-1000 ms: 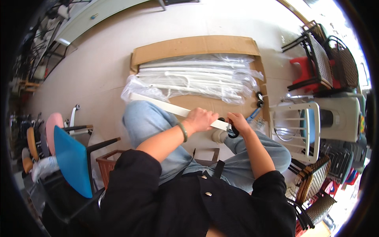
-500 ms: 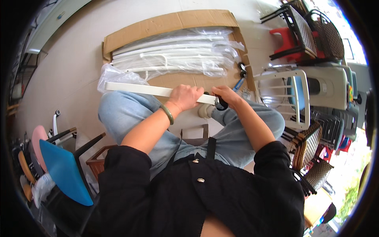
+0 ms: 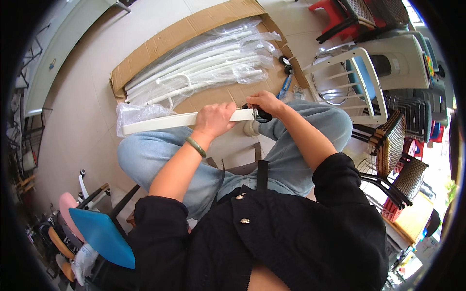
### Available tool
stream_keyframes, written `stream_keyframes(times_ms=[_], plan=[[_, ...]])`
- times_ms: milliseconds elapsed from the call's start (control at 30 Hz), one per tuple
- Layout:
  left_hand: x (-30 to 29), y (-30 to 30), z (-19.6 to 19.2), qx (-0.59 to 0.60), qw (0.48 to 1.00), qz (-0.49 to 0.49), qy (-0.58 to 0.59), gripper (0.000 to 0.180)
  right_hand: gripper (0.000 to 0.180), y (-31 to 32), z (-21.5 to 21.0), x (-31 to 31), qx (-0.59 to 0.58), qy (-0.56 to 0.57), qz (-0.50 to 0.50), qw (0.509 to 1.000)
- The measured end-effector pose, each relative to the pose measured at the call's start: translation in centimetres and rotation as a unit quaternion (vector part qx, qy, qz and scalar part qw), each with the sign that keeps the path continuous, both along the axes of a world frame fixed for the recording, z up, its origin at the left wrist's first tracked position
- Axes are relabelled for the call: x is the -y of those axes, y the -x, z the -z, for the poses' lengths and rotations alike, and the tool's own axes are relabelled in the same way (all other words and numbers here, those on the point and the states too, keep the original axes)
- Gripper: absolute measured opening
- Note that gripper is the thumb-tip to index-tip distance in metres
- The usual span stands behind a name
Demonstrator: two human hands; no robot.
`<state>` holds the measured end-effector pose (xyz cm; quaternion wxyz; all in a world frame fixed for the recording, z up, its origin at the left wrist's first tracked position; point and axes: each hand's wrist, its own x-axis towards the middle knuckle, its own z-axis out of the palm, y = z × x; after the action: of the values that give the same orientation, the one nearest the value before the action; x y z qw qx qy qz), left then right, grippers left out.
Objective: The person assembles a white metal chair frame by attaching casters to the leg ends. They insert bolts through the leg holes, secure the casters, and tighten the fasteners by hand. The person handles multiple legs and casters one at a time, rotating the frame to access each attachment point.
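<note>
A white metal bar (image 3: 162,123) lies across in front of me, its left part over my left thigh. My left hand (image 3: 215,118) is wrapped round it near its right end. At that end sits a black caster wheel (image 3: 263,116), pinched by the fingers of my right hand (image 3: 266,102). How the wheel meets the bar is partly hidden by the fingers. Just beyond lies an opened flat cardboard box (image 3: 150,47) with several white tubes (image 3: 204,58) in clear plastic film. On its right side rest more black casters (image 3: 287,68) and a blue-handled tool (image 3: 285,86).
To the right stand a white slatted frame (image 3: 361,87), stacked woven chairs (image 3: 391,140) and a red stool (image 3: 330,14). A blue chair back (image 3: 103,236) is close on my left. Farther left runs a long pale cabinet or table (image 3: 63,60).
The view has turned a little, so the box and bar appear more slanted. Both hands keep their hold on the bar and the caster wheel.
</note>
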<state>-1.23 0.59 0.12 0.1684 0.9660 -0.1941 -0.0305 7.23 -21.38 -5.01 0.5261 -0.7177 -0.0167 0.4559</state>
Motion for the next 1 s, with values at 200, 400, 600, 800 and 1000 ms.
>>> stream_keyframes(times_ms=[200,400,600,800,1000], plan=[[0.3,1.2,0.1,0.003,1.000,0.011,-0.016,0.032,0.029,-0.1,-0.2,-0.4,-0.051,-0.014,0.073,0.996],[0.5,1.0,-0.3,-0.011,0.999,0.020,-0.024,0.037,0.023,-2.7,-2.3,0.0,0.068,-0.084,0.111,0.988],[0.3,0.0,-1.3,-0.056,0.998,-0.033,-0.020,0.043,0.023,2.9,-7.3,-4.6,0.363,-0.009,-0.103,0.926],[-5.3,-1.3,-3.1,-0.123,0.987,0.018,-0.102,0.037,0.042,4.6,-8.4,-5.3,0.483,0.117,-0.213,0.841],[-18.5,-0.9,-3.6,-0.280,0.940,-0.090,-0.173,0.032,0.031,4.3,-7.7,-5.9,0.489,0.172,-0.208,0.830]])
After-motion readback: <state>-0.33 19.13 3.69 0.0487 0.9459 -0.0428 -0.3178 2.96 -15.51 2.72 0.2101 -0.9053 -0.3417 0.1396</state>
